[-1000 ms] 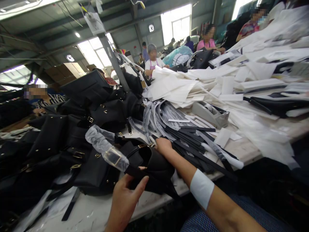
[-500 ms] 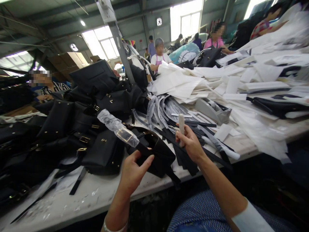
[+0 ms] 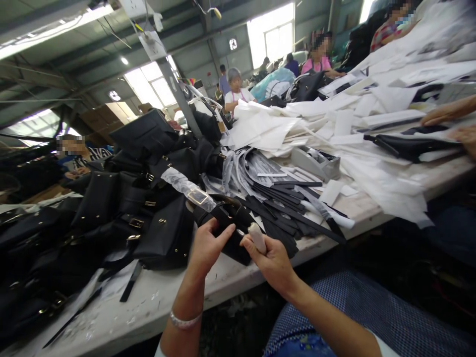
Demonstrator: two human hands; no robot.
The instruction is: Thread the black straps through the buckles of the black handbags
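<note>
My left hand [image 3: 206, 248] is closed, thumb against fingers, on the black strap of a black handbag [image 3: 236, 250] at the table's near edge. Clear plastic wraps the strap's upper end [image 3: 180, 182], with a gold-coloured buckle [image 3: 198, 197] showing through it. In my closed right hand [image 3: 275, 263] is a small tool with a pale, thick handle [image 3: 257, 238]. Its thin tip points left toward the strap, close to my left thumb; whether it touches is unclear. The exact kind of tool cannot be made out.
Black bags with gold fittings [image 3: 159, 233] pile up on the left. Black straps [image 3: 275, 198], a grey tape dispenser [image 3: 316, 162] and white sheets [image 3: 260, 126] lie to the right. Another person's hands [image 3: 451, 114] reach in at far right. Co-workers sit across the table.
My right hand has moved left and down with the tool, from beside the bag to my left thumb. Another person's hands have appeared at far right. The view has shifted slightly.
</note>
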